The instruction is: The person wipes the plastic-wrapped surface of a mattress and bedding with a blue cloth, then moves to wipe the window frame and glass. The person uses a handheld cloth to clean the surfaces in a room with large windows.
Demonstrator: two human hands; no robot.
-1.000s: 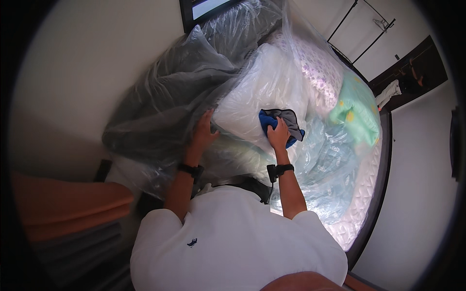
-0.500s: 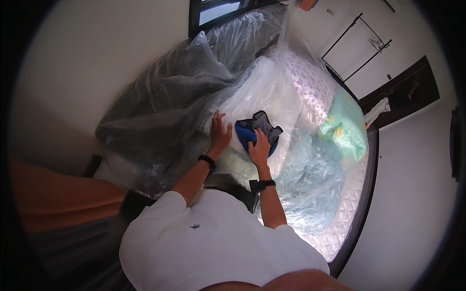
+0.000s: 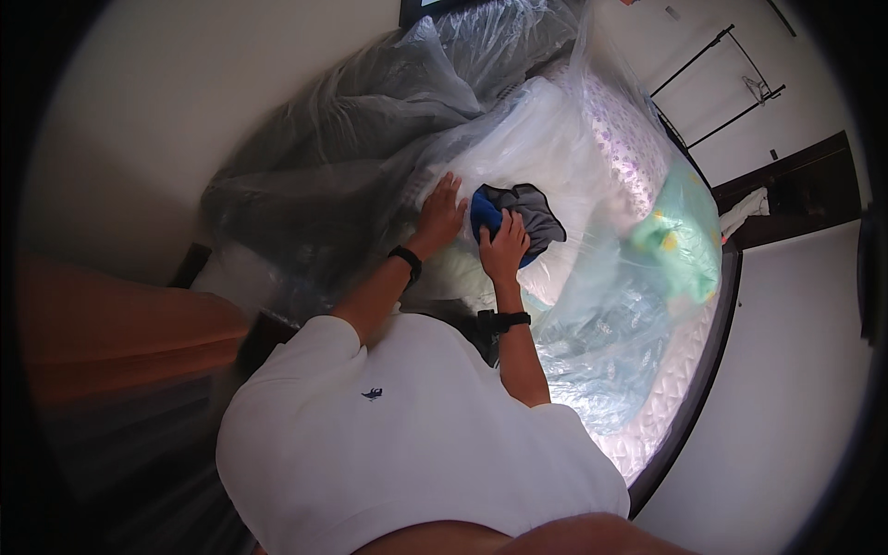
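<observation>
A small blue and grey cloth with dark edging [image 3: 536,208] lies rumpled on clear plastic sheeting [image 3: 523,129] over the bedding. On its blue part rests my right hand [image 3: 505,248], fingers apart and slightly bent, pressing from above. Just left of the cloth, my left hand [image 3: 442,220] lies open on the plastic, fingers stretched away from me and not touching the cloth. Each wrist wears a black band. Whether the cloth is a garment or a cleaning cloth, I cannot make out.
Purple-flowered bedding [image 3: 629,153] and a green bundle [image 3: 680,254] sit under plastic to the right. Dark plastic-covered bulk [image 3: 314,166] rises at the left. A quilted mattress [image 3: 675,379] runs along the bed's dark edge. An orange surface [image 3: 129,319] stands at lower left.
The view has shifted, so the bed appears farther right. My left hand has moved forward on the plastic, closer to the cloth. The cloth's grey part spreads farther right under my right hand.
</observation>
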